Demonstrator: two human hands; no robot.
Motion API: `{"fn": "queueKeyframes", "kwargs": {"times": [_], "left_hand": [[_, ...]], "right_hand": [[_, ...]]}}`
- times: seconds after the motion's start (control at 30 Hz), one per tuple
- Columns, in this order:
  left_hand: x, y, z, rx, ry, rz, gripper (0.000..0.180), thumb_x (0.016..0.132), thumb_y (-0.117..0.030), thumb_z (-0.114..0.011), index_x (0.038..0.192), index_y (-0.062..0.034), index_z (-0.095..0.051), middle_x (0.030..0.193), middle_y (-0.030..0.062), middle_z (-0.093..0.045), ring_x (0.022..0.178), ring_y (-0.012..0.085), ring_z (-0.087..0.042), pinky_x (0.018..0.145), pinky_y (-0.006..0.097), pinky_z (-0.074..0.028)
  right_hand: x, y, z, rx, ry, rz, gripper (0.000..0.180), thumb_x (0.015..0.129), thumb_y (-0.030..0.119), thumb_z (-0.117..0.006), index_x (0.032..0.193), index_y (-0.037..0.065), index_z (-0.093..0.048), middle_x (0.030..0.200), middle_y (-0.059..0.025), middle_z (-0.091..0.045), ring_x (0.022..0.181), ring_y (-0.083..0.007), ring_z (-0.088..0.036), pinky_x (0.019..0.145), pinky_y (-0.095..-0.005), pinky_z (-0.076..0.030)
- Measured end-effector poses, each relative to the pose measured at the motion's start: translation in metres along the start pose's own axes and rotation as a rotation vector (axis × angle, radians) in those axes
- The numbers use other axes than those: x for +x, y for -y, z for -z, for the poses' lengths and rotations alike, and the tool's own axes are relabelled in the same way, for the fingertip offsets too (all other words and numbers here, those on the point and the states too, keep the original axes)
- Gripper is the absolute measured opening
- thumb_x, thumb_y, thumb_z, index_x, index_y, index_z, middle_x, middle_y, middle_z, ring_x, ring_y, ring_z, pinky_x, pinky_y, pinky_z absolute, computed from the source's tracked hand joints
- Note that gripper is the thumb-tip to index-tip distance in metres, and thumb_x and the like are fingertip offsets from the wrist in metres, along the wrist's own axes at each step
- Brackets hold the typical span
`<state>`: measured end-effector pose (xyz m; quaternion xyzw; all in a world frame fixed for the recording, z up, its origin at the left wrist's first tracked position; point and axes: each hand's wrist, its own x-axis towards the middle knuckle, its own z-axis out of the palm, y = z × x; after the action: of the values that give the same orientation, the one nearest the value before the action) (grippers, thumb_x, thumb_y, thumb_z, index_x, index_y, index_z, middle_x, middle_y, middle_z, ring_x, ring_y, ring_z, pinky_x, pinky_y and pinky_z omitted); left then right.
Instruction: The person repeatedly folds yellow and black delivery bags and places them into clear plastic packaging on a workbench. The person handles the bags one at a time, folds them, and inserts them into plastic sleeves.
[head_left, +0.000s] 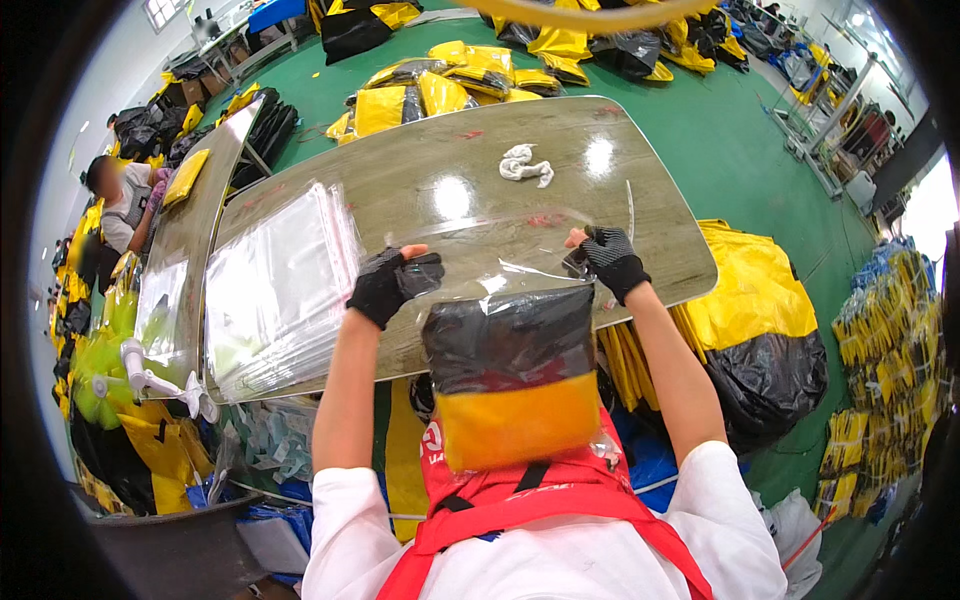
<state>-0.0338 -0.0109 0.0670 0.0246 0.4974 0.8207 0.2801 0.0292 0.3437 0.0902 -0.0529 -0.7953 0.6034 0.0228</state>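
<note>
A folded black-and-yellow item [512,370], which looks like coated fabric, hangs in a clear plastic bag [500,268] at the table's near edge, in front of my red apron. The black part is at the top, the yellow at the bottom. My left hand [385,282], in a black fingerless glove, is closed on the bag's upper left side. On the upper right side, my right hand [612,262], in a patterned dark glove, grips the bag too. The clear film stretches between both hands above the tabletop [400,190].
A stack of clear plastic bags [280,290] lies on the table's left. A white crumpled cloth [525,166] lies at the far side. Yellow-and-black bundles [760,320] stand at right; packed pieces [440,85] are piled beyond. A green fan [110,375] and a co-worker [125,205] are at left.
</note>
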Motion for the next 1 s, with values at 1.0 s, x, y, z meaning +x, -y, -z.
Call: {"fn": "queueKeyframes", "kwargs": {"times": [1.0], "left_hand": [[0.011,-0.009,-0.023,0.328,-0.115,-0.098,0.041,0.092,-0.033,-0.050,0.112,0.0029,-0.056,0.098,0.0105,-0.063,0.085,0.0141,-0.061,0.076,0.026,-0.048]], "right_hand": [[0.115,0.058,-0.121,-0.779,0.065,0.531,0.019,0.080,0.026,-0.052,0.079,0.008,-0.061,0.081,-0.0124,-0.063,0.072,-0.0324,-0.062,0.060,-0.0407,-0.049]]}}
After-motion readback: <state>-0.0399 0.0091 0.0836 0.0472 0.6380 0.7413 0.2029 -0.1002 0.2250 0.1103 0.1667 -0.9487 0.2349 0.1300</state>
